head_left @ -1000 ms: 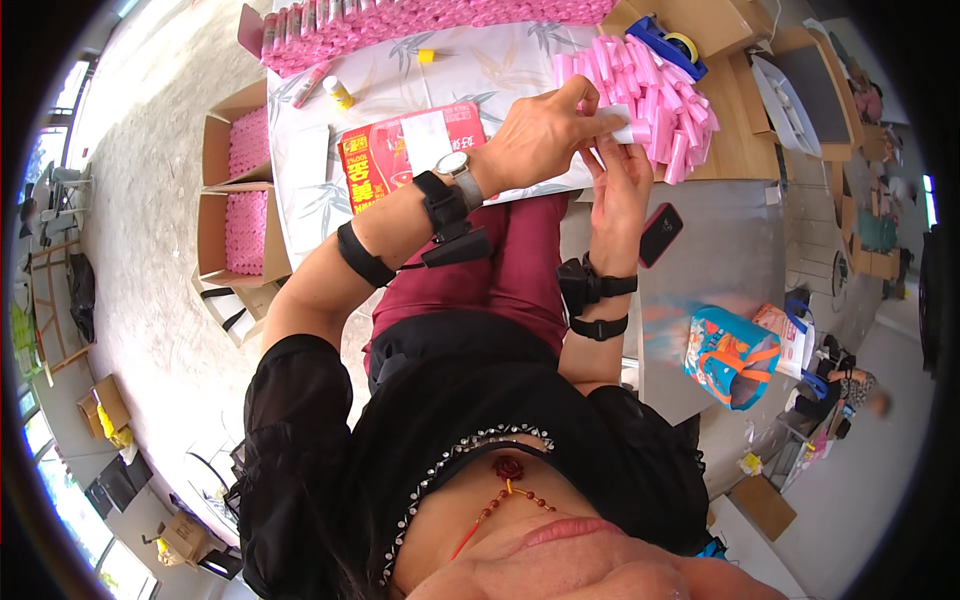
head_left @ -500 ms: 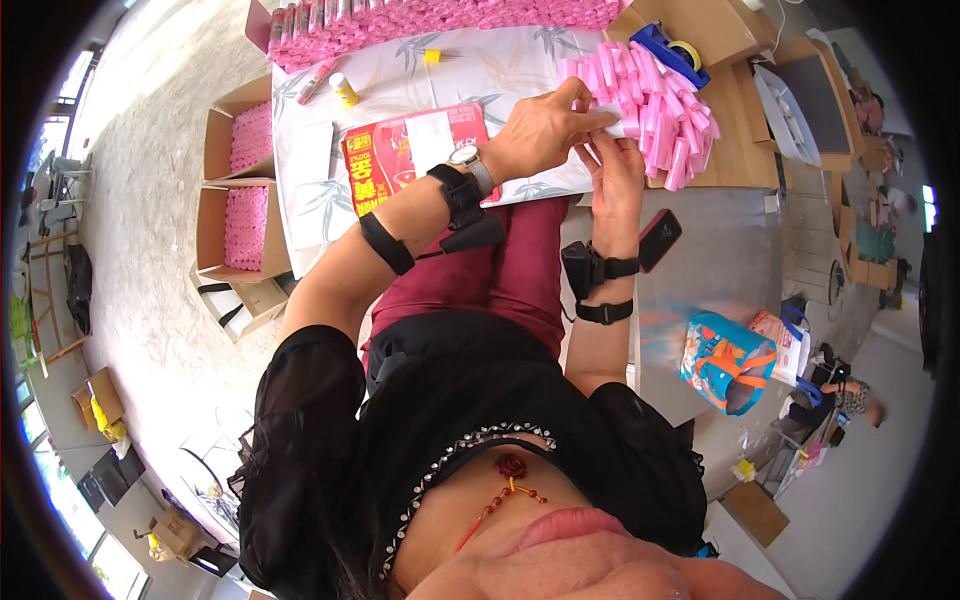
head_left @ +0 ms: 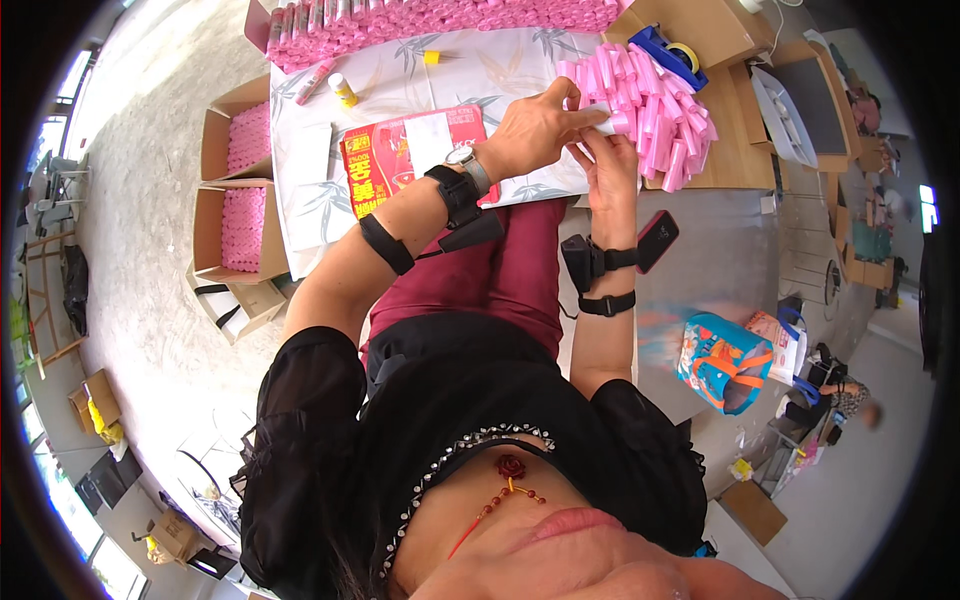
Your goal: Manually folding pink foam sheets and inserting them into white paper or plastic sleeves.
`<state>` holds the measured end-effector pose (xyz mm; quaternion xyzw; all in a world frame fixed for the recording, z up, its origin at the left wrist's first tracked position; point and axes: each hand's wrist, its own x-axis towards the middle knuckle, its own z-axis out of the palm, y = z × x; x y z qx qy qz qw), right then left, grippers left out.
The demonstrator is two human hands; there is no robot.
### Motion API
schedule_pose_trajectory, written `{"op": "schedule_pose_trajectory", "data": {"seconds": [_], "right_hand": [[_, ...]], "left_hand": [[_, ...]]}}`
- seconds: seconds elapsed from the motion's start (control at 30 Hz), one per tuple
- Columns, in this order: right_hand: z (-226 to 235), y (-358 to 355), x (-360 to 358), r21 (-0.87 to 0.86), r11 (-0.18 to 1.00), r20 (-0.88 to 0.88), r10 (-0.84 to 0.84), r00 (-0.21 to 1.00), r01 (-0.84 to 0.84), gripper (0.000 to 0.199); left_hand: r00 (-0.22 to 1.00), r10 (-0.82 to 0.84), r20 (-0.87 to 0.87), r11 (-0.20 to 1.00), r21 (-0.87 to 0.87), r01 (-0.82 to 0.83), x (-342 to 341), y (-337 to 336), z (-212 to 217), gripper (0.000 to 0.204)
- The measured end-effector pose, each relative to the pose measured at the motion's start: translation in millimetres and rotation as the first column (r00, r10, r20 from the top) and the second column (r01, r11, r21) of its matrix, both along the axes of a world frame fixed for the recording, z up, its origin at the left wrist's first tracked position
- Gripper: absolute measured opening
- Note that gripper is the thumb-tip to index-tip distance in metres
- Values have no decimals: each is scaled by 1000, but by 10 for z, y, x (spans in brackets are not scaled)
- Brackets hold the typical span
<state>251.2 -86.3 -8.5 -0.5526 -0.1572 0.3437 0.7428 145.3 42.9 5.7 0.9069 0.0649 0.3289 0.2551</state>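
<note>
Both my hands meet at the right side of the table, in front of a heap of pink tubes [head_left: 665, 125]. Between my fingertips is a small pink tube [head_left: 618, 124] with a white paper label against it. My left hand [head_left: 535, 128], watch on its wrist, pinches the label side from above with thumb and forefinger. Fingers of my right hand [head_left: 608, 168] are closed around the tube's near side. Left of my hands, a red printed sheet [head_left: 385, 165] lies on the table with white label paper [head_left: 428, 140] on top.
A yellow-and-white glue stick [head_left: 343, 90], a yellow cap [head_left: 431, 57] and a pink-capped tube [head_left: 315, 82] stand or lie farther back. Packed pink tubes [head_left: 430, 30] line the far edge. A blue tape dispenser [head_left: 668, 58] sits behind the heap. Cartons [head_left: 236, 228] stand at left.
Both hands have shifted very slightly left with the tube and label. The pinch on them stays; the things on the table look the same.
</note>
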Motion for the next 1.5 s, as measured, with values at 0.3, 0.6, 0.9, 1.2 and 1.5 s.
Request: {"op": "schedule_pose_trajectory", "data": {"seconds": [0.3, 0.6, 0.9, 1.2, 1.5], "right_hand": [[-33, 16, 58, -33, 999, 21, 34, 999, -34, 22], [31, 122, 94, -89, 994, 54, 75, 996, -70, 29], [-2, 165, 135, -94, 989, 38, 115, 993, -111, 28], [-9, 195, 168, -101, 982, 23, 160, 987, -157, 23], [-89, 248, 246, -103, 961, -51, 251, 967, -255, 20]], "left_hand": [[1000, 6, 16, 999, -38, -6, -13, 15, -22, 45], [1000, -9, 6, 995, -103, 9, 0, 108, -18, 41], [998, 13, -61, 997, -80, -18, -40, 122, 42, 40], [999, 24, -33, 997, -69, -26, -51, 163, 29, 40], [998, 20, -55, 995, -98, -26, -94, 236, 47, 45]]}}
